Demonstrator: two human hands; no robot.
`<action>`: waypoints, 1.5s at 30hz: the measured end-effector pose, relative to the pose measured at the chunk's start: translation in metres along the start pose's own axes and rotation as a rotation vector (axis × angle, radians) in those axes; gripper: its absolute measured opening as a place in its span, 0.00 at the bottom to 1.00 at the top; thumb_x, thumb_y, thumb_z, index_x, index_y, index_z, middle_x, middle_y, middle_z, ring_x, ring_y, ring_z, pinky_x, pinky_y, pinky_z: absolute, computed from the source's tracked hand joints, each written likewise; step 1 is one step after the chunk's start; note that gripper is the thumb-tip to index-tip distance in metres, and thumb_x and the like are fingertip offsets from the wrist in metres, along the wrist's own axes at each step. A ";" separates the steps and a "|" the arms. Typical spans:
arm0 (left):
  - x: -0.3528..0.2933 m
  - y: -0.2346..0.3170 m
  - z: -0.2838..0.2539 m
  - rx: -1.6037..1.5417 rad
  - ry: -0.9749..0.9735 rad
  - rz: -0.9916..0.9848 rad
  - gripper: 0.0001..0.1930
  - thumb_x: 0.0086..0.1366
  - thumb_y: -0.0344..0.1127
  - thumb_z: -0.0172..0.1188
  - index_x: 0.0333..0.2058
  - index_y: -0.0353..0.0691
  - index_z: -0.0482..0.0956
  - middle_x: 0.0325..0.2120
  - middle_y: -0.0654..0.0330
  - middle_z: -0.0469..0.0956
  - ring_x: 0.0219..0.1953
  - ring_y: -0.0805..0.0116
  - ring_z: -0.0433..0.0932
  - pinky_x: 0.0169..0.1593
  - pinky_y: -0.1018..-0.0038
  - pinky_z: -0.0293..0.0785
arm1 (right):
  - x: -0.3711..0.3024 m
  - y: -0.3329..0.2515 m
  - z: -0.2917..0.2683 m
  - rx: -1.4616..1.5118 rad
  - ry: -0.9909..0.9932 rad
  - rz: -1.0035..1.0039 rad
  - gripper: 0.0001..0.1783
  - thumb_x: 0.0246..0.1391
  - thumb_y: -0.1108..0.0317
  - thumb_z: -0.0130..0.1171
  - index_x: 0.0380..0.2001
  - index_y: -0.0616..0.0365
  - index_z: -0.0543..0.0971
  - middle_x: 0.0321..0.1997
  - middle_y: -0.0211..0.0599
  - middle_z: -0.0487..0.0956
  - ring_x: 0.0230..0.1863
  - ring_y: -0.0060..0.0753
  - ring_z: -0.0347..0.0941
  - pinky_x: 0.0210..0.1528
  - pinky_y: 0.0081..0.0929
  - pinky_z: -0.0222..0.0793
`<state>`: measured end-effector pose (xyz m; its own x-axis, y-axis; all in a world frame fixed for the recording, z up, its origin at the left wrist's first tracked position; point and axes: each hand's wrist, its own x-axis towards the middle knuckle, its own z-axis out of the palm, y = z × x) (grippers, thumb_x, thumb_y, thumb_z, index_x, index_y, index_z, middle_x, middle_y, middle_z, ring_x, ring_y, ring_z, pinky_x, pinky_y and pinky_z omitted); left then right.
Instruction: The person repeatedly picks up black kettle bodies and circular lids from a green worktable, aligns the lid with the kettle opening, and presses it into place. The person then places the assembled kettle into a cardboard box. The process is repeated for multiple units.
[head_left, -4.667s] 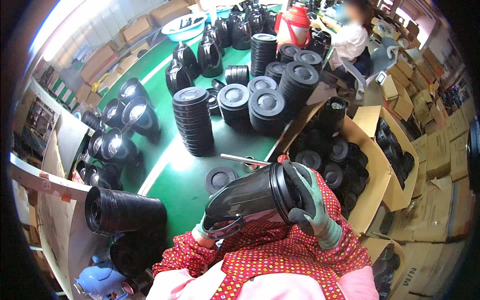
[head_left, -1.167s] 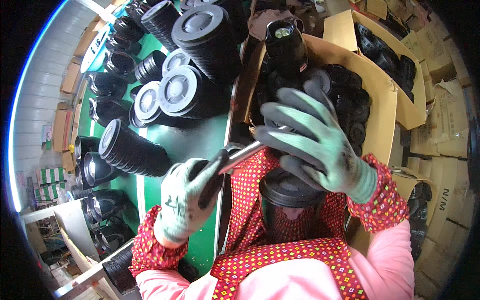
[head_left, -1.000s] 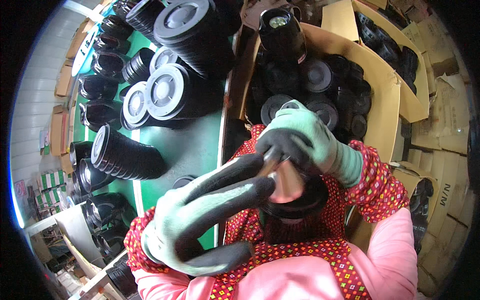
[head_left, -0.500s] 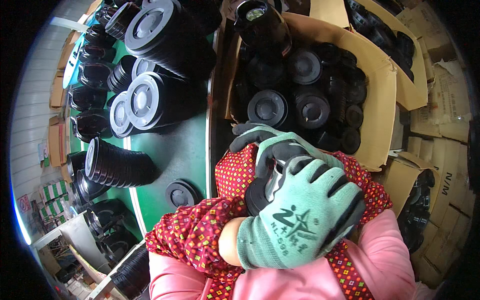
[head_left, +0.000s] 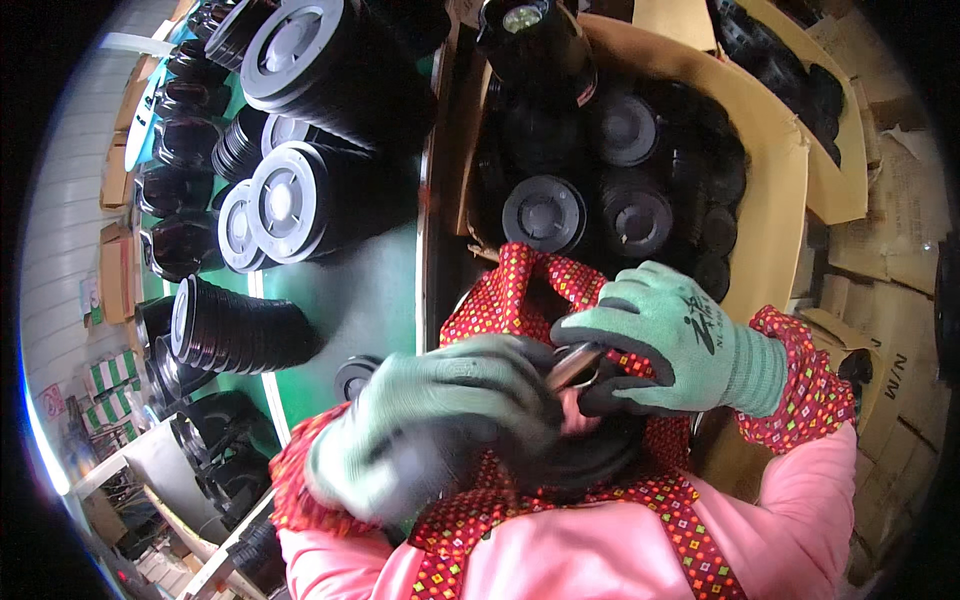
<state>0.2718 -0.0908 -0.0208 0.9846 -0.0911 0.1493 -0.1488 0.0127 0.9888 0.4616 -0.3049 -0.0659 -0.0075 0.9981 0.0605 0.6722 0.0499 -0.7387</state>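
Observation:
I wear green gloves with dark palms and red patterned sleeves. My left hand [head_left: 440,425], blurred with motion, is closed around a slim metal tool [head_left: 572,365] whose shiny tip pokes out toward my right hand. My right hand [head_left: 670,340] grips the rim of a black round part [head_left: 600,460] that lies in my lap against a red patterned apron. The tool's tip sits right under my right fingertips, at the top of the black part. Most of the part is hidden by both hands.
An open cardboard box [head_left: 790,180] ahead holds several black round parts. A black jug [head_left: 535,50] stands at its far edge. On the green table [head_left: 370,290] to the left are stacks of black lids [head_left: 290,200], a lying stack [head_left: 240,330] and one loose lid [head_left: 355,375].
My left hand, which lay crossed over the right hand, has drawn back to the left. My right hand now shows on top of the black part, and the tool's tip is visible.

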 end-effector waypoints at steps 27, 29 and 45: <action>0.009 -0.010 0.028 0.959 0.115 0.088 0.22 0.51 0.37 0.77 0.45 0.37 0.85 0.43 0.52 0.83 0.44 0.50 0.84 0.45 0.59 0.82 | 0.027 -0.001 -0.063 0.387 -0.133 0.261 0.15 0.69 0.59 0.59 0.39 0.61 0.85 0.34 0.43 0.82 0.38 0.43 0.80 0.46 0.36 0.76; 0.011 -0.017 0.028 0.916 0.093 0.117 0.20 0.51 0.36 0.76 0.44 0.39 0.86 0.43 0.53 0.83 0.45 0.51 0.84 0.46 0.60 0.82 | 0.051 0.018 -0.044 0.546 0.011 0.219 0.16 0.72 0.60 0.56 0.40 0.62 0.85 0.39 0.42 0.81 0.46 0.38 0.79 0.51 0.33 0.74; 0.088 -0.021 0.106 0.748 -0.376 0.075 0.10 0.64 0.43 0.59 0.34 0.43 0.80 0.31 0.62 0.77 0.28 0.64 0.79 0.34 0.70 0.76 | 0.095 0.033 0.063 1.084 -0.055 -0.370 0.21 0.67 0.61 0.55 0.22 0.64 0.76 0.32 0.41 0.77 0.53 0.53 0.74 0.76 0.59 0.49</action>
<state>0.3515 -0.2048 -0.0281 0.8929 -0.4442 0.0734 -0.3653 -0.6193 0.6950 0.4362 -0.2059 -0.1267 -0.1223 0.9147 0.3851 -0.3691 0.3183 -0.8732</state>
